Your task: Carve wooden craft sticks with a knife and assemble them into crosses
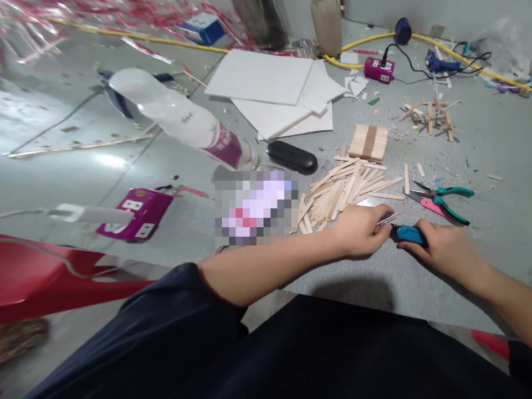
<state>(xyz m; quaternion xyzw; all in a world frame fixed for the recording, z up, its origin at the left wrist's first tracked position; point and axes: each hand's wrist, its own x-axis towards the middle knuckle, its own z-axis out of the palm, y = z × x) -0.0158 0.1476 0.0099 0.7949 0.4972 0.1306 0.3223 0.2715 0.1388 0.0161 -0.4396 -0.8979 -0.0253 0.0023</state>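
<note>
My left hand (362,230) is closed, pinching a thin pale craft stick (390,217) that points right. My right hand (446,249) is wrapped round a blue-handled utility knife (411,235), its dark front end close to my left fingertips. Whether the blade touches the stick cannot be made out. Just beyond my left hand lies a loose pile of wooden craft sticks (338,191). Behind the pile sits a banded bundle of craft sticks (369,141). Green-handled pliers (451,194) and a pink-handled cutter (434,209) lie beyond my right hand.
A plastic bottle (224,144), a black case (292,157) and a blurred-out phone (257,208) are to the left. White foam sheets (266,77) lie further back. A blue glue gun (443,64), a purple power socket (379,70) and a yellow cable (361,41) are at the back right.
</note>
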